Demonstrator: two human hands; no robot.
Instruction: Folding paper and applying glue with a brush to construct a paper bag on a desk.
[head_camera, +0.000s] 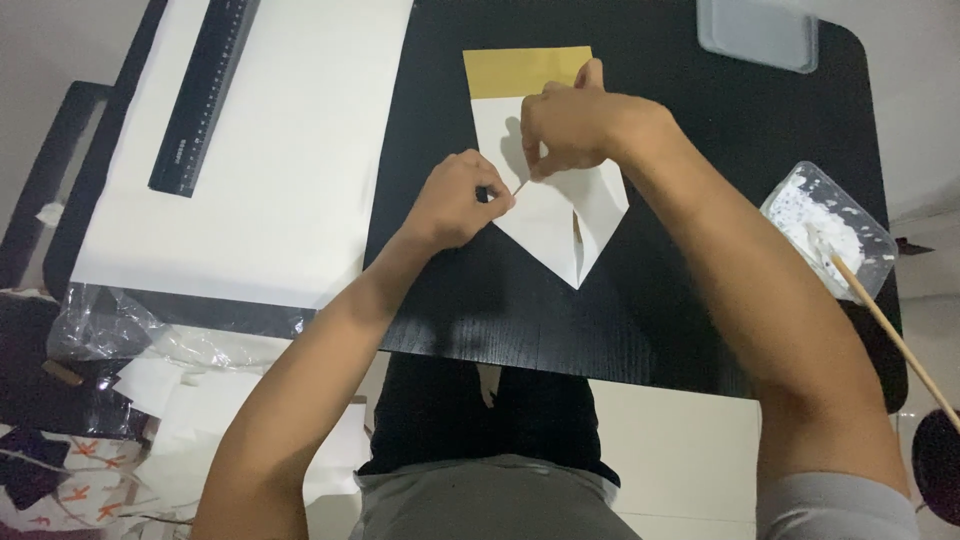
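1. The folded paper (545, 215) lies on the black surface (640, 320), near its middle. It shows white with a yellow band at the far end, and its two lower corners are folded in to a point that faces the person.

2. The left hand (458, 200) sits at the left slanted edge of the paper, its grip pinched together on that edge near the fold.

3. The right hand (575, 125) rests on top of the paper, its fingertips pressed together on the left flap, just beside the left hand's pinch. Whether it holds the flap or only presses it flat, I cannot tell.

4. A narrow gap shows between the two flaps near the point, so they do not meet cleanly there.

5. Risk, as I judge it: with both hands crowded on one small spot, a pull from either could drag the flap off its crease and skew the point.

6. A shallow clear tray of white paste (830, 225) stands at the right edge of the surface, with a wooden stick (895, 335) leaning out of it. The right forearm passes close by, and a wide elbow swing could knock the stick and smear paste.

7. A black ruler (205, 90) lies on a large white sheet (280, 180) to the left, well apart from the hands.
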